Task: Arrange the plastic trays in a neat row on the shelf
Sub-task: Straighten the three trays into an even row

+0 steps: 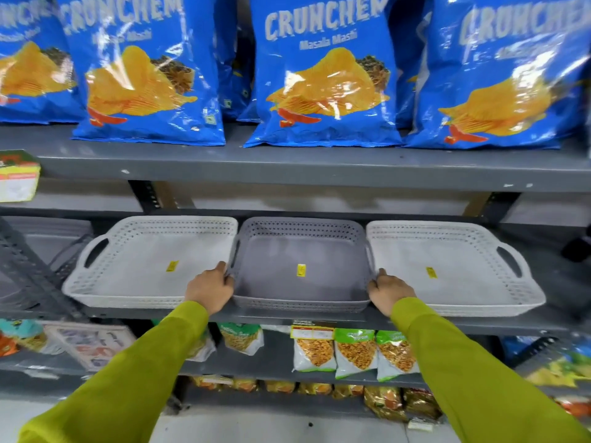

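Observation:
Three plastic trays stand side by side on the grey metal shelf [287,316]. A white stack of trays [134,273] is on the left, a grey stack [271,270] in the middle and another white stack [463,282] on the right. Each tray bears a small yellow sticker. My left hand [211,287] grips the grey tray's left handle, where it meets the left white tray. My right hand [388,290] grips the grey tray's right handle, against the right white tray. Both sleeves are yellow-green.
Blue chip bags [323,71] fill the shelf above. Snack packets [355,353] stand on the shelf below, with more packets lower down. A dark metal rack [28,276] leans at the left. A price tag [19,177] hangs at the upper shelf's left edge.

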Demonstrator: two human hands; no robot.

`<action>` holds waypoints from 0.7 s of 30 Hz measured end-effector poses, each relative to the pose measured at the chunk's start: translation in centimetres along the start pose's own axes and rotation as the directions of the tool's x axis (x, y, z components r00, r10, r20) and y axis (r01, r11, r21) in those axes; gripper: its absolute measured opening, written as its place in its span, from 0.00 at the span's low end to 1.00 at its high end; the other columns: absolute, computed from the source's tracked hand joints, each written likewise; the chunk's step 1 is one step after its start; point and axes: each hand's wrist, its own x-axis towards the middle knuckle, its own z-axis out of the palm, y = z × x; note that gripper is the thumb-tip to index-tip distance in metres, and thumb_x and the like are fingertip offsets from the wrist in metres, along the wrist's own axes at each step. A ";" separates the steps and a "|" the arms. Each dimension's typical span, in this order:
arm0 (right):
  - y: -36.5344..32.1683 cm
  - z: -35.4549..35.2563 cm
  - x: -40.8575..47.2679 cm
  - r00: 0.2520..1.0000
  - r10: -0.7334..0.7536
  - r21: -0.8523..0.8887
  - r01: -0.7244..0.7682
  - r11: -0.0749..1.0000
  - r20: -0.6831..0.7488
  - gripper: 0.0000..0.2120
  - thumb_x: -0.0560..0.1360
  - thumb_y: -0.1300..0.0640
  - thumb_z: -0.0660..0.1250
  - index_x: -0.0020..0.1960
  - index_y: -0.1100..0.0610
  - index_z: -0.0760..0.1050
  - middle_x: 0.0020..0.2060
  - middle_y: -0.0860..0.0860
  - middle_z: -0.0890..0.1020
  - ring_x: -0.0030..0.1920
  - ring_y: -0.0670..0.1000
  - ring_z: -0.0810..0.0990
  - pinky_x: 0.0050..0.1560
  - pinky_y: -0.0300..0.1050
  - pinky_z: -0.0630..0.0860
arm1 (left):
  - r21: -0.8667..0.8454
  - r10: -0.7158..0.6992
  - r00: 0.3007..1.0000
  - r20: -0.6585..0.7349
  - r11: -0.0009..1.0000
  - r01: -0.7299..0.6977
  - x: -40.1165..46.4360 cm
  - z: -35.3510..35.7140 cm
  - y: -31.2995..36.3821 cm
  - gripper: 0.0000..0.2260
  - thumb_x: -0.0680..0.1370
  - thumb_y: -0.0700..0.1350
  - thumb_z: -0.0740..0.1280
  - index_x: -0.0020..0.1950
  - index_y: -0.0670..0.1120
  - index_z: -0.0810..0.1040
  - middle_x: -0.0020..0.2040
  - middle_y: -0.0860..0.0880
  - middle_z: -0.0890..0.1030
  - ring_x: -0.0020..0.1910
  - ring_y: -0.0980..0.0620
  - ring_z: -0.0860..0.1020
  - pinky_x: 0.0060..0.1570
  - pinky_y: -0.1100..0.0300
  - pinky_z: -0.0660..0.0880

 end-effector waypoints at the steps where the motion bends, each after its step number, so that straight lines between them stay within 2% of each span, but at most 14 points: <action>1: -0.4 0.1 -0.1 1.000 0.000 0.011 0.000 1.000 0.002 0.15 0.79 0.50 0.52 0.57 0.60 0.67 0.60 0.63 0.79 0.59 0.62 0.78 0.56 0.51 0.72 | 0.000 -0.010 1.000 -0.004 1.000 0.010 0.0 0.0 -0.4 0.11 0.79 0.49 0.57 0.57 0.43 0.69 0.52 0.34 0.82 0.50 0.34 0.80 0.46 0.48 0.75; 21: 0.0 0.1 -0.4 0.997 0.057 -0.036 -0.059 0.998 -0.045 0.17 0.79 0.49 0.51 0.59 0.60 0.67 0.58 0.61 0.80 0.57 0.62 0.79 0.52 0.51 0.72 | 0.017 -0.017 1.000 -0.012 1.000 0.018 0.2 0.4 0.6 0.12 0.79 0.48 0.58 0.58 0.43 0.68 0.53 0.33 0.82 0.48 0.34 0.80 0.41 0.51 0.70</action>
